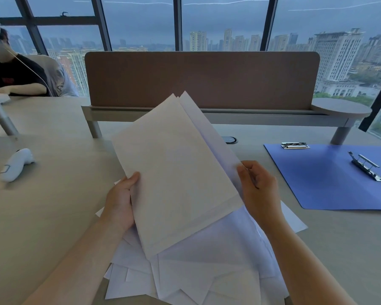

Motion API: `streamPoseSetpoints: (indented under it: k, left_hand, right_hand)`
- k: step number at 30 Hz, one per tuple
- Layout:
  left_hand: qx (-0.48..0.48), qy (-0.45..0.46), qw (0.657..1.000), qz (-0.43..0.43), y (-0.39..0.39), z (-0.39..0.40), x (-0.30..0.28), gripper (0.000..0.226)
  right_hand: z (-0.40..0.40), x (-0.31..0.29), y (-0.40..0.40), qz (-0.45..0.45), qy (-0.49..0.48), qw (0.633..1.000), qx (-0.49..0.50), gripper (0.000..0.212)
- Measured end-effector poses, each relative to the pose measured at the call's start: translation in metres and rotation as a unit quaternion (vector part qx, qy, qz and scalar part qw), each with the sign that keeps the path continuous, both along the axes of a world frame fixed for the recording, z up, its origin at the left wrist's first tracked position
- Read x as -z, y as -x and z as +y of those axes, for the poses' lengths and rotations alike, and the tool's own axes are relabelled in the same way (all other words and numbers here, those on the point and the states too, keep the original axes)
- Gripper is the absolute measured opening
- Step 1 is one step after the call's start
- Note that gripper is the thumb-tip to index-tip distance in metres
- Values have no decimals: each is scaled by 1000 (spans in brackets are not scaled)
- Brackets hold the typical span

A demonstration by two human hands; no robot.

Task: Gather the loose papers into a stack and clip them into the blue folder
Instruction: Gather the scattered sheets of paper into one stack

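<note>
I hold a stack of white papers tilted up above the desk. My left hand grips its left edge, thumb on the front sheet. My right hand pinches its right edge, where a couple of back sheets fan out. Beneath the stack, several loose white sheets lie scattered on the desk near me. The blue folder lies open flat at the right, with a metal clip on its inner face and a second clip at its far left corner.
A brown divider panel on a grey shelf crosses the desk behind the papers. A white controller lies at the left. Another person sits at the far left. A cable grommet sits behind the stack.
</note>
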State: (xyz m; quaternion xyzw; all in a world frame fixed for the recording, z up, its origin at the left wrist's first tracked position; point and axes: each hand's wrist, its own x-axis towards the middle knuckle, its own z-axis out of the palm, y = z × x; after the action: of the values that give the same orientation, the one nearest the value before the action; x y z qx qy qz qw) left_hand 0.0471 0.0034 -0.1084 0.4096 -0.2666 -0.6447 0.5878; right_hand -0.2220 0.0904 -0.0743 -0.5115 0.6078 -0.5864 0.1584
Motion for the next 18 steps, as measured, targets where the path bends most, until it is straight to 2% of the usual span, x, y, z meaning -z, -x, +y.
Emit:
streamPoseSetpoints:
  k: [4,7,13,15,18]
  left_hand:
    - [-5,7,1000,18,-2,-2,1,39]
    - [-11,24,1000,3,0,1,-4,31]
    - [-53,63,996,-40,-2,2,-9,31]
    - [-49,68,995,-53,0,3,-9,27]
    - [-71,105,986,-113,2,2,-6,22]
  right_hand:
    - [4,-2,-9,-70,-57,992,-89,24]
    - [4,-4,-11,-148,-83,975,-142,20]
    - [2,-1,-4,-266,-128,943,-154,20]
    - [3,-1,-6,-273,-147,935,-173,20]
    - [4,0,-10,-224,-181,935,-207,24]
